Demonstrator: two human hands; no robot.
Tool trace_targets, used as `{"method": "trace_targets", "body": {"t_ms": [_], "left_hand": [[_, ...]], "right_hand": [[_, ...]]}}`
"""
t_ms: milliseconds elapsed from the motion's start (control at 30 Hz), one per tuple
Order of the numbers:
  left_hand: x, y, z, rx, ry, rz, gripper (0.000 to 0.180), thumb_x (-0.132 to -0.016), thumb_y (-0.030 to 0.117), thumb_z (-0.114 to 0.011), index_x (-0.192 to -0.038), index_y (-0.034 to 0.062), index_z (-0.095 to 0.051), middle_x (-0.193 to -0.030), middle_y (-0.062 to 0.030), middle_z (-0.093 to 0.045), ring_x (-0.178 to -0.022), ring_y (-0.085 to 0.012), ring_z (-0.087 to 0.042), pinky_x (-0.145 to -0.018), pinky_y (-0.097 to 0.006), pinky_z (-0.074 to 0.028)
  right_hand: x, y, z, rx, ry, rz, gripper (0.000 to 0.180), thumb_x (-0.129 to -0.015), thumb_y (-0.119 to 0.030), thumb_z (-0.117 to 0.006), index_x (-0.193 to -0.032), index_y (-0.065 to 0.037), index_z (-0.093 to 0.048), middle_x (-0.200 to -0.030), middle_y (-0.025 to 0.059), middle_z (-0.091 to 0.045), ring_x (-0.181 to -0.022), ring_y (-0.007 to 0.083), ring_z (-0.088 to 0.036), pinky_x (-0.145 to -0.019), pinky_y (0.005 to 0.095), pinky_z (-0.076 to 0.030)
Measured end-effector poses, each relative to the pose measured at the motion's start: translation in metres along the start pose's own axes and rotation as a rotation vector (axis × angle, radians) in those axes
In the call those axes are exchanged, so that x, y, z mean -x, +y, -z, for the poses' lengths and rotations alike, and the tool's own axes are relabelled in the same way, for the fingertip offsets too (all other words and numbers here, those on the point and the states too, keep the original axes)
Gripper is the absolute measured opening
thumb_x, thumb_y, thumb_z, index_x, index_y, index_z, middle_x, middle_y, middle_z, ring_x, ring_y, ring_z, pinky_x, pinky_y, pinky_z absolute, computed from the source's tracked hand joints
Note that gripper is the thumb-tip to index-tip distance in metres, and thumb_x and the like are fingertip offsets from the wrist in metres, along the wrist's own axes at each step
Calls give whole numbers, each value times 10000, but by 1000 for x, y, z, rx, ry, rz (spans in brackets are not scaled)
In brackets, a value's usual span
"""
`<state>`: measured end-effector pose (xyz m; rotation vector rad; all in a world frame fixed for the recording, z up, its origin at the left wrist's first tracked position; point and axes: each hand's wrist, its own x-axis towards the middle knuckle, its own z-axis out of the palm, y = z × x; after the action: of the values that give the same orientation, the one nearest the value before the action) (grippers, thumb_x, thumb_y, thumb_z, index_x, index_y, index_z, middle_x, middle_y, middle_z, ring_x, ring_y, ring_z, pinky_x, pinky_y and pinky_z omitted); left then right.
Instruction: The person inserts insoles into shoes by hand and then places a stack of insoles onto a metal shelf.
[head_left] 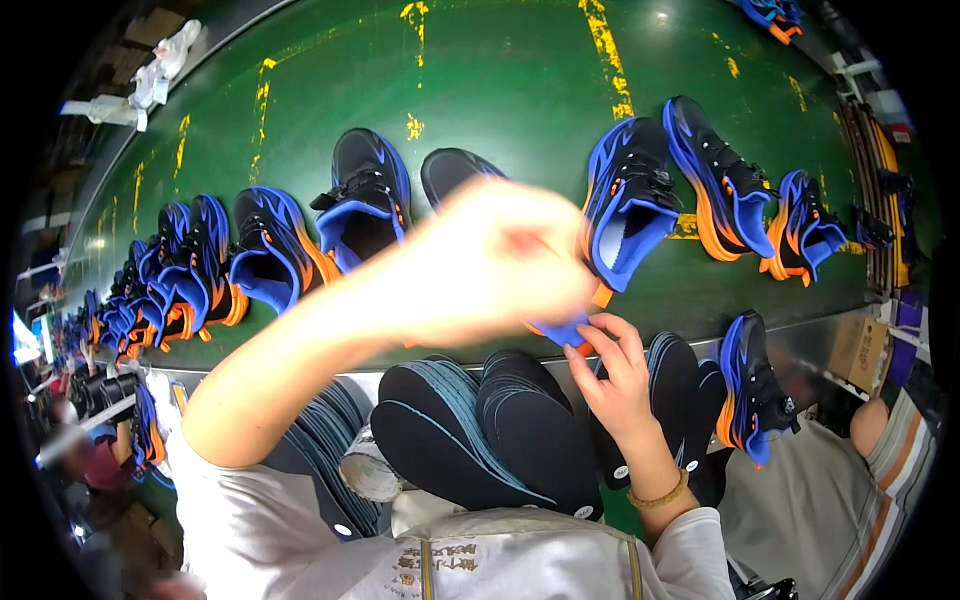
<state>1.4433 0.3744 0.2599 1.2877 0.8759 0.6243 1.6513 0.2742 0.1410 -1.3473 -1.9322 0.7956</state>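
My left hand (510, 240), smeared by motion, reaches across a black, blue and orange sneaker; its fingers cannot be made out. The blurred hand and forearm cover much of the work. Out past the hand shows a rounded black shoe toe (455, 172). On the near side, a blue sneaker heel (562, 331) with some orange sits between the thumb and fingers of my right hand (615, 378), which is closed on it. Whether that toe and heel belong to one shoe is hidden. Just below my hands stand stacks of black insoles (520, 405) with teal edges.
Sneakers line the green work surface (500, 70), with one pair (635, 195) to the right and a long row (265, 250) to the left. Another sneaker (755, 385) is near a seated person (810, 500) at right. A whitish cylinder (370, 468) sits beside the insoles.
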Motion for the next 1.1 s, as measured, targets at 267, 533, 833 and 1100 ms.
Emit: {"method": "trace_targets", "body": {"t_ms": [267, 533, 833, 1100], "left_hand": [[-43, -103, -30, -1503, -630, 41, 137, -742, 118, -524, -789, 69, -643, -757, -75, -646, -705, -242, -639, -590, -342, -491], [-63, -125, -13, -1706, -821, 108, 218, -764, 181, -567, -944, 120, -674, -934, -19, -654, -858, -225, -620, -650, -401, -472], [-43, -131, -3, -1644, -598, -197, 316, -710, 155, -548, -975, -12, -588, -759, -60, -611, -654, -213, -604, -523, -354, -460], [-50, -136, -9, -1533, -681, -100, 223, -716, 163, -559, -884, 56, -659, -852, -56, -632, -799, -219, -608, -590, -335, -465]], "right_hand": [[2, 27, -9, -103, -59, -2, 321, -629, -28, -731, -915, -32, -586, -1003, 114, -513, -871, 248, -540, -723, 319, -460], [-7, 43, -12, -146, -113, 86, 363, -567, -44, -767, -882, -70, -588, -979, 96, -485, -854, 232, -513, -691, 309, -449], [3, 52, -14, -254, -109, 86, 376, -568, -78, -788, -885, -82, -587, -1018, 93, -452, -875, 236, -514, -731, 325, -450], [0, 54, -13, -285, -107, 90, 393, -564, -92, -804, -893, -76, -589, -1020, 102, -455, -871, 229, -514, -706, 302, -452]]}}
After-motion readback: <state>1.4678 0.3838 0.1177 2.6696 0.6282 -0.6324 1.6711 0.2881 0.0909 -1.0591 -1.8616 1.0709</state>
